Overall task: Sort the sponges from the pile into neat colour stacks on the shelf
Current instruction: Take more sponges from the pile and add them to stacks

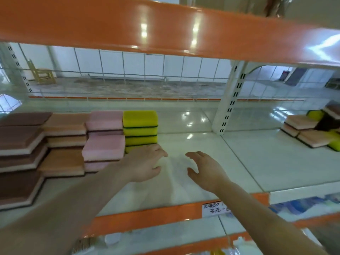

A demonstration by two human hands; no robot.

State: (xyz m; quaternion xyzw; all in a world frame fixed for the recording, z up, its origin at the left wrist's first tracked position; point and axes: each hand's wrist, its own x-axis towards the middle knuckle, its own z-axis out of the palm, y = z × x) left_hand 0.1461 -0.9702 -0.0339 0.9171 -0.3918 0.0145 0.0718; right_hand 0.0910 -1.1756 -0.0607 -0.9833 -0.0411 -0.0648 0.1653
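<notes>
Sponges sit in neat colour stacks at the left end of the shelf (pixel 193 144). From the left edge there are brown stacks (pixel 20 138), then orange stacks (pixel 64 137), then pink stacks (pixel 104 135), then the yellow stack (pixel 140 129).

The left hand (pixel 145 162) is low over the shelf, just beside the bottom of the yellow stack. Its fingers are loose and it holds nothing. I cannot tell if it touches the stack. The right hand (pixel 204 170) is near it, over bare shelf, with fingers spread and nothing in it.

The pile (pixel 312 129) lies at the far right end of the shelf, past the white post (pixel 231 100). It is a jumble of orange, yellow and brown sponges, well apart from both hands.

Sponges like these are probably light and squishy, with a rough dark layer on one side. They should not break or slip. I think the best way to hold one is by its two long sides, gently, so it keeps its shape. A stack may tip if bumped.
</notes>
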